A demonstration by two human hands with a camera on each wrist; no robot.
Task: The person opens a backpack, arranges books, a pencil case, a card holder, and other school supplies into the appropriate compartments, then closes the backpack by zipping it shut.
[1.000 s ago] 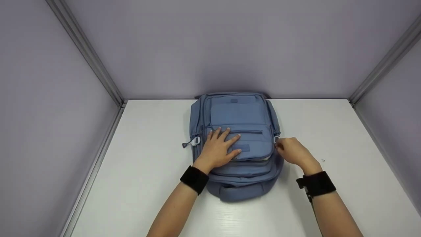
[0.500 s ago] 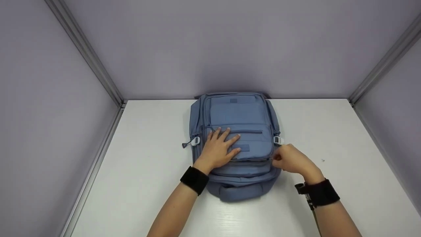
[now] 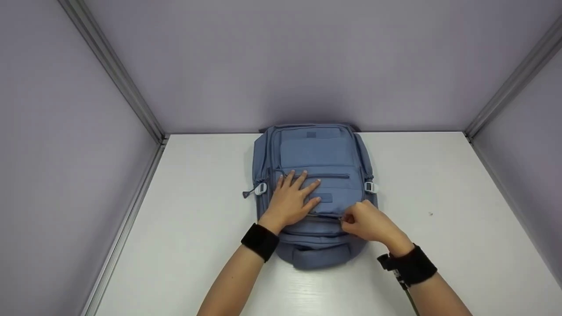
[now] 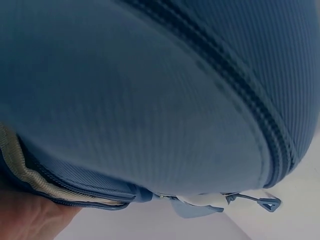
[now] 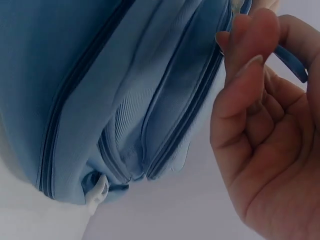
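Note:
A blue backpack (image 3: 314, 153) lies flat on the white table (image 3: 439, 184), front side up. My left hand (image 3: 294, 197) presses flat on its front pocket, fingers spread and straight. In the left wrist view only the palm's edge (image 4: 30, 217) shows under the bag's fabric (image 4: 150, 100). My right hand (image 3: 349, 219) sits at the near edge of that pocket, fingers curled. In the right wrist view thumb and forefinger (image 5: 240, 45) pinch at the zipper line of the backpack (image 5: 125, 90). The zipper pull itself is hidden between them.
White buckles sit on the bag's left side (image 3: 261, 188) and right side (image 3: 369, 187); a cord pull (image 4: 267, 202) hangs by the left one. Grey walls with metal corner posts (image 3: 131, 87) close in the table on three sides.
My right hand has slid from the bag's right side by the buckle toward the left along the front pocket's near edge. The left hand has stayed put.

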